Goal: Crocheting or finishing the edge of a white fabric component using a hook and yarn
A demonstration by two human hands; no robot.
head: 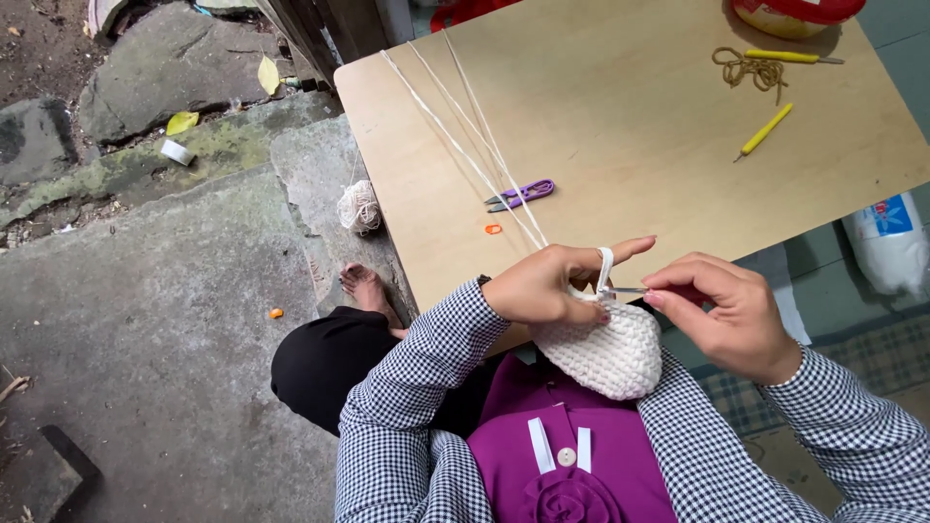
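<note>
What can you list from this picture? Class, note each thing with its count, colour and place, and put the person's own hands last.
crochet piece: 1, cream, held between the hands at the table's near edge
crochet hook: 1, metal, in the right hand's fingers
yarn strands: about 3, cream, running across the table to the left hand
thread snips: 1, purple, mid table
stitch marker: 1, orange, near the snips
yellow hooks: 2, yellow handles, far right of table
cord tangle: 1, tan, beside the yellow hooks
yarn ball: 1, cream, on the stone left of the table
table: 1, light wood
left hand: 1, yarn wrapped over forefinger
right hand: 1, pinching the hook
</note>
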